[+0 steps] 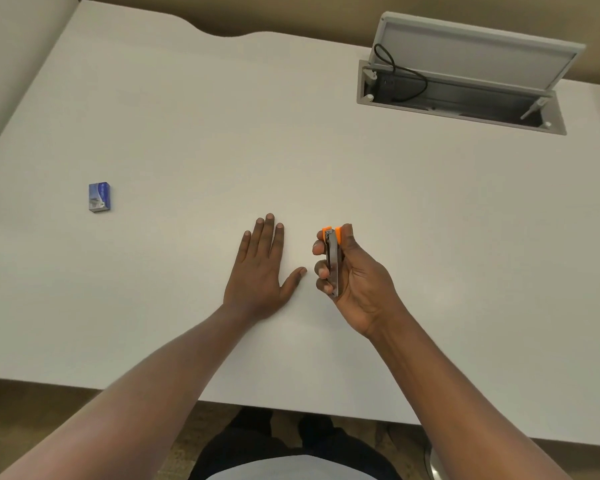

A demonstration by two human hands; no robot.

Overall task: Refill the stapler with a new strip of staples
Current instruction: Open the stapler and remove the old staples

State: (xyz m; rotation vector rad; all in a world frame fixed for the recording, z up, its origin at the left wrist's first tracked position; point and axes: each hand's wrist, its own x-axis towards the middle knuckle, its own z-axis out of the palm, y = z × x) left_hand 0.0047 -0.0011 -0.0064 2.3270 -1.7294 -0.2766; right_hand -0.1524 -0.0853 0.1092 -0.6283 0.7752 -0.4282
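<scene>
My right hand (355,278) holds a small stapler (333,259) with orange plastic ends and a metal body, lifted a little above the white table (187,133). Fingers wrap its left side and the thumb lies along its right side. My left hand (260,268) rests flat on the table just left of the stapler, palm down, fingers spread, holding nothing. A small blue box of staples (99,197) lies far to the left on the table, well away from both hands. No loose strip of staples is visible.
An open cable hatch (465,98) with a raised grey lid (475,50) and a black cable (400,76) is set into the table at the back right. The table's near edge runs just above my lap.
</scene>
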